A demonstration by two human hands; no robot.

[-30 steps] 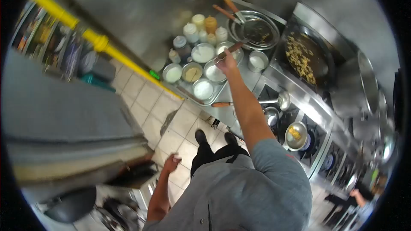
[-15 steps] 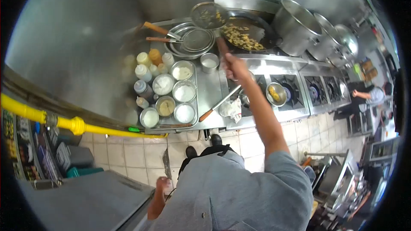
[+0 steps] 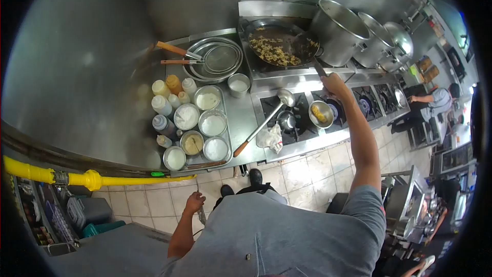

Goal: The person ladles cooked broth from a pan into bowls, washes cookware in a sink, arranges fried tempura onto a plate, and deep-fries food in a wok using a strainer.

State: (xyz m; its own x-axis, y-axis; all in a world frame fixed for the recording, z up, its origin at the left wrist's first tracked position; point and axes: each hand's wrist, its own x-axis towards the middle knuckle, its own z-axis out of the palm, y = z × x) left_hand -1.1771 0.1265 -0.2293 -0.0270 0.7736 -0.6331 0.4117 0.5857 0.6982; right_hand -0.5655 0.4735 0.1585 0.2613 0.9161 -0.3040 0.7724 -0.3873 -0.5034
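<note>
My right hand (image 3: 335,85) is closed round the handle of a mesh strainer (image 3: 306,44), whose round head lies in the right side of a large black wok (image 3: 254,60). Browned, yellowish fried pieces (image 3: 277,53) float in the wok's dark oil, mostly left of the strainer. My left hand (image 3: 195,202) hangs low beside my body, over the tiled floor, with loosely bent fingers a little apart and nothing visible in them. A small metal bowl (image 3: 328,112) with yellow pieces in it stands on the burners below my right hand.
Tall steel pots (image 3: 342,36) stand right of the wok. A ladle (image 3: 262,123) and white cloth (image 3: 270,138) lie by the front burners. Left are stacked strainers (image 3: 221,59), squeeze bottles (image 3: 161,105) and a tray of bowls (image 3: 228,141). A co-worker (image 3: 438,100) stands far right.
My right hand has moved right with the strainer, which was held left of the wok and now lies inside it. My left hand has risen slightly. The view has shifted.
</note>
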